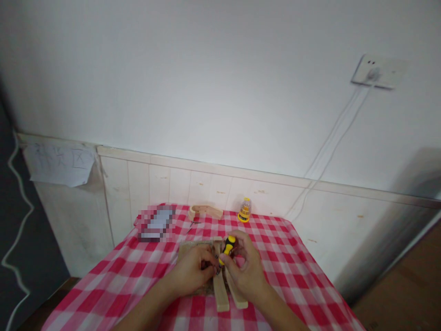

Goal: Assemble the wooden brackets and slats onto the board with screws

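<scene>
In my right hand [250,266] is a short yellow-and-black screwdriver [228,247], tilted with its lower end toward the wooden pieces. My left hand [195,271] is closed, its fingertips pinched close to the screwdriver's lower end. Whatever those fingers hold is too small to make out. Beneath both hands lie a long pale wooden piece [221,294] and a second wooden piece [238,296] beside it, partly covered by my right hand. They rest on a worn brownish board [188,250], much of which my left hand and forearm hide.
A curved wooden piece [207,211] and a clear case with a yellow base and top [245,211] stand at the table's back. A thin dark tool [192,226] and a pixelated flat object [157,224] lie nearby. The checked tablecloth [282,276] meets the wall [213,92].
</scene>
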Demonstrator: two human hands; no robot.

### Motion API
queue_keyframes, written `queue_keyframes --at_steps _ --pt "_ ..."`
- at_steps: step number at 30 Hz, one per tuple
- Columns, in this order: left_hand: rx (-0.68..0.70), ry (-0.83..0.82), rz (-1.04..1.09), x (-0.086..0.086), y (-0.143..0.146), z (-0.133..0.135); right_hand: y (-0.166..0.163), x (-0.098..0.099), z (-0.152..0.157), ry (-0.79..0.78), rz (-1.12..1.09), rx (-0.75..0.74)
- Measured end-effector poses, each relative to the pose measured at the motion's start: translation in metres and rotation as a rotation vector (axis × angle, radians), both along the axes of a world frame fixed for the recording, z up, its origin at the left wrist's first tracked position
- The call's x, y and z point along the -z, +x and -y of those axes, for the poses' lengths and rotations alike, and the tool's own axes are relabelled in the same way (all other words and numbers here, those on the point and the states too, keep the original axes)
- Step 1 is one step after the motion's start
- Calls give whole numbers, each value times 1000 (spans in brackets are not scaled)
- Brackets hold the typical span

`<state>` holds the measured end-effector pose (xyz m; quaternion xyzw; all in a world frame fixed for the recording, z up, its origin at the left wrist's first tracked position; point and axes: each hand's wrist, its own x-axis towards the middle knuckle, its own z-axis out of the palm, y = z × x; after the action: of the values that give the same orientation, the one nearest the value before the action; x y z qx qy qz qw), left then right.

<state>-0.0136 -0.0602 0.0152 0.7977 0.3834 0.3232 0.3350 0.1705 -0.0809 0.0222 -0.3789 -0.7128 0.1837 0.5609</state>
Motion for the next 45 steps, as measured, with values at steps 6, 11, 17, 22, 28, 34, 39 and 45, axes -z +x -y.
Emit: queue_keyframes --at_steps 6,11,17,22,28,34,39,45 --pt "5 -5 15 -1 0 0 0 4 -2 38 -8 41" --pt "27 1 60 0 0 1 4 6 -2 84 67 52" --pt "-8 -25 12 4 -1 -1 7 10 -1 35 43 -19" --pt "-3 -32 -9 5 -2 -3 6 10 -1 17 24 -40" --pt "-7 -23 -10 6 -2 -3 6 7 0 42 64 -11" --pt "-39 -12 -63 2 -1 -2 5 1 1 105 82 35" --pt "-70 -10 -89 -3 0 0 5 1 3 71 51 15" --pt "-119 -19 -46 -5 1 2 6 7 1 30 5 30"
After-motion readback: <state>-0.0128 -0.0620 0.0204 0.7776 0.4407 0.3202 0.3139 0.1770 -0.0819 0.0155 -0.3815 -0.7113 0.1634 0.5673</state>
